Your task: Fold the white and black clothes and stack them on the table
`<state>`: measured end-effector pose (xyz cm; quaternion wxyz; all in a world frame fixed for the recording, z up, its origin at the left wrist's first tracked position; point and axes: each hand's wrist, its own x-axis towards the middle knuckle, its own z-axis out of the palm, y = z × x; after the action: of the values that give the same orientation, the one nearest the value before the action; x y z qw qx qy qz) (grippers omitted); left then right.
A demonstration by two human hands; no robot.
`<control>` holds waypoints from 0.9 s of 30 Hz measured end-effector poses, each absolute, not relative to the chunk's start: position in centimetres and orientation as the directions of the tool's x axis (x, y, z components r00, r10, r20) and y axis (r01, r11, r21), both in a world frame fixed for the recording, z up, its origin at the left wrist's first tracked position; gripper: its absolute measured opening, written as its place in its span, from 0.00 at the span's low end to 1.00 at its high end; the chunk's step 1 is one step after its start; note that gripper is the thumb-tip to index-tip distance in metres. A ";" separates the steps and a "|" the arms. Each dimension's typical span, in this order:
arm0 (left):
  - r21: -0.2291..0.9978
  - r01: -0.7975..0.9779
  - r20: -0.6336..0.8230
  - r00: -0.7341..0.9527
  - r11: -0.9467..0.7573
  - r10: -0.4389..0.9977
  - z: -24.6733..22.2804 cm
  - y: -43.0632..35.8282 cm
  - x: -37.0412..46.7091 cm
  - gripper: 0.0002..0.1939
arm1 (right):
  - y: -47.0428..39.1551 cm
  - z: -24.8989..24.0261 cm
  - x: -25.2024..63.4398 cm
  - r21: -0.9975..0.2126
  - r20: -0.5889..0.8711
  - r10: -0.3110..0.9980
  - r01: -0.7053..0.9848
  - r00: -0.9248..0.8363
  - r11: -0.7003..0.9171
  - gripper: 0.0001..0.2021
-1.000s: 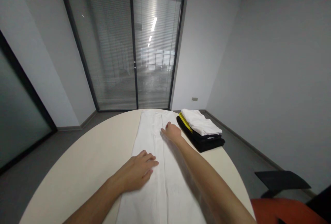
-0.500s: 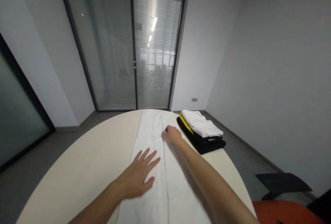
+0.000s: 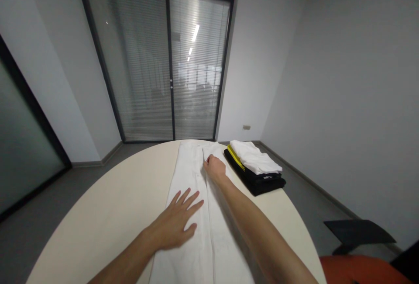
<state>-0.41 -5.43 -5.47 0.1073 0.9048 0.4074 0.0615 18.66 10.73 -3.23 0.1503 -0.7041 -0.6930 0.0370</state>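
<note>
A long white garment (image 3: 183, 255) lies stretched out along the table, from its far edge down past the bottom of the view. A lengthwise edge or seam runs down its middle; its exact kind I cannot tell. My left hand (image 3: 176, 227) rests on its left part, palm down with fingers spread. Further up, my right hand (image 3: 215, 168) is closed in a pinch on the garment's middle edge near the far end, lifting the cloth slightly there. My right forearm covers some of the garment's right side.
Right of the garment, a stack of folded clothes (image 3: 255, 157) holds white, yellow and black pieces. The round cream table (image 3: 108, 214) is beneath everything. A chair with an orange seat (image 3: 356, 270) and black armrest stands at lower right. Glass panels with blinds (image 3: 144, 70) are beyond.
My right hand has shifted slightly left, drawing the pinched edge with it, so the cloth there is now a little folded over. My left hand stays in place.
</note>
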 end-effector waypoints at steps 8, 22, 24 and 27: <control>0.238 0.719 0.035 0.665 -0.653 0.746 -5.5 -5.4 -0.4 0.37 | 10.9 -4.2 18.2 -0.272 0.122 0.992 0.962 0.018 0.016 0.12; 0.231 0.733 0.016 0.655 -0.640 0.756 -5.0 -5.7 -0.3 0.35 | 10.7 -4.7 18.9 -0.342 0.163 0.972 0.914 -0.171 0.219 0.13; 0.234 0.733 0.017 0.654 -0.639 0.757 -4.9 -5.7 -0.3 0.35 | 10.5 -4.8 19.1 -0.344 0.167 0.963 0.903 -0.210 0.256 0.13; 0.237 0.733 0.015 0.653 -0.637 0.757 -4.8 -5.7 -0.2 0.35 | 10.0 -4.8 19.4 -0.337 0.191 0.951 0.894 -0.243 0.296 0.15</control>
<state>-0.22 -5.74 -4.78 0.1055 0.9029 0.4127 0.0567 19.41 10.04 -4.80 0.1810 -0.5881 -0.7842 0.0793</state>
